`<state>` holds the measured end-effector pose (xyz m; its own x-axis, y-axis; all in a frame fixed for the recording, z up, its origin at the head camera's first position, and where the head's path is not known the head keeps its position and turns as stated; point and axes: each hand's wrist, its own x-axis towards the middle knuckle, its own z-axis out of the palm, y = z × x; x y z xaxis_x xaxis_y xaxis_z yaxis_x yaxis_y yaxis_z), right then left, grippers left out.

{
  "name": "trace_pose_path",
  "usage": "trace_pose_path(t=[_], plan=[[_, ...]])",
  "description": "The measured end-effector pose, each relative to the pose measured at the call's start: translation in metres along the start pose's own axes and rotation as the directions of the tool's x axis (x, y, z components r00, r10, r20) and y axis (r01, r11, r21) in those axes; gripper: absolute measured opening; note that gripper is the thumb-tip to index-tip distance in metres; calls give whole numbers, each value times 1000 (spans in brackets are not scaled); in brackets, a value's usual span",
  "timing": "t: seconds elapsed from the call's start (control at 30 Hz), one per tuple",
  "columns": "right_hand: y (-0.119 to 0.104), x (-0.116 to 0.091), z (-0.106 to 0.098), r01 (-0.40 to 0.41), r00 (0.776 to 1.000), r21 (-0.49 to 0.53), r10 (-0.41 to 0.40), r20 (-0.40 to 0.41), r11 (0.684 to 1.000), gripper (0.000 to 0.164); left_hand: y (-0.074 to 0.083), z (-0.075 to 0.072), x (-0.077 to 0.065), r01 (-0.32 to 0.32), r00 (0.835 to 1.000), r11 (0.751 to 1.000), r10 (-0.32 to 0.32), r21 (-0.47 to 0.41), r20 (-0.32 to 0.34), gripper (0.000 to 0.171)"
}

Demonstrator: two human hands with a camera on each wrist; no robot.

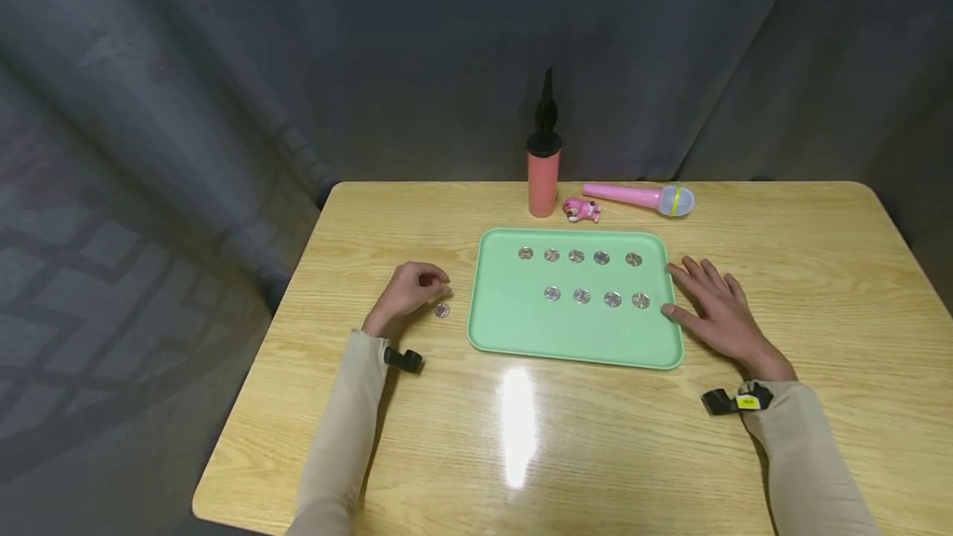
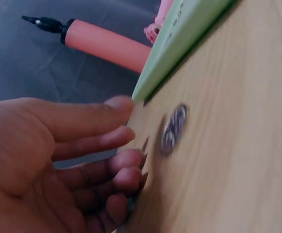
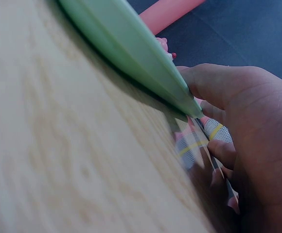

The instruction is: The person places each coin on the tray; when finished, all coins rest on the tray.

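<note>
My left hand hovers over the table to the left of a green tray, its fingers loosely curved. A shiny, round, silvery coin-like disc lies on the wood just beside its fingertips. In the left wrist view this disc is apart from the fingers, and nothing shows between thumb and index finger. On the tray, several similar discs lie in two rows. My right hand rests at the tray's right edge with fingers spread, thumb and index finger touching the rim.
Behind the tray stands a coral hand pump with a black nozzle. Next to it lie a small pink toy figure and a pink toy microphone. Dark curtains hang behind the wooden table.
</note>
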<state>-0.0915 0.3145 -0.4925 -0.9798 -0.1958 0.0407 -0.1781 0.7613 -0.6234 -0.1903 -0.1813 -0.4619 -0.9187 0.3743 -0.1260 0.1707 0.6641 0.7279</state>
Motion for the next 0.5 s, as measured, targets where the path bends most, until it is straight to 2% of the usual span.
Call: trace_pose_path(t=[0.27,0.5], plan=[[1,0,0,5,1000,3,-5,0,1000,69,-8,-5,-16,-17,999,1000,17,-4,45,27],[-1,0,-1,2,1000,2,-2,5,1000,70,-11,-1,-23,-63,996,998,61,25,71,26]])
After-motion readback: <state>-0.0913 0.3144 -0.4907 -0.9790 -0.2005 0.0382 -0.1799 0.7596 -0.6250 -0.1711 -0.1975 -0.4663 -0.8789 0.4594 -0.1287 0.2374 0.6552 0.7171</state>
